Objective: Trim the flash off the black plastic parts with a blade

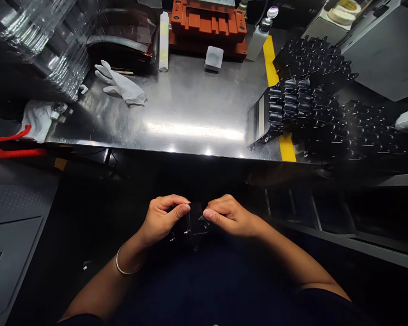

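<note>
A person's left hand (161, 218) pinches a small, glossy black part (196, 230) as the tightly curled right hand (230, 215) grips its right side, near a shiny steel table (190, 106).

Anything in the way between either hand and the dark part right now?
Nothing visible blocks the dark part: the left hand pinches at its left edge, the right hand is closed at its right side. Darkness hides finer detail.
</note>
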